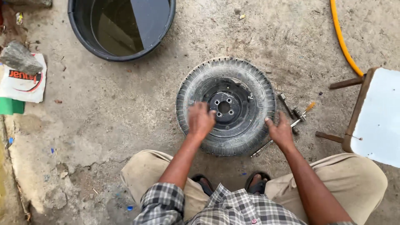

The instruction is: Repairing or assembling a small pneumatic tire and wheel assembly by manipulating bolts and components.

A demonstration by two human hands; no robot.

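Observation:
A small black tyre on a dark steel rim [233,89] lies flat on the concrete ground in front of my feet. My left hand [201,120] rests on the rim's near left side, fingers spread, slightly blurred. My right hand [280,131] touches the tyre's near right edge with open fingers. Neither hand holds anything. My knees in tan trousers and my sandals show at the bottom.
Metal tools [291,111], among them a socket wrench and a screwdriver with an orange handle, lie right of the tyre. A black tub of water [81,31] stands at the top left. A white-topped wooden stool [377,116] and a yellow hose [342,39] are at right. A stone [20,58] on a bag lies at left.

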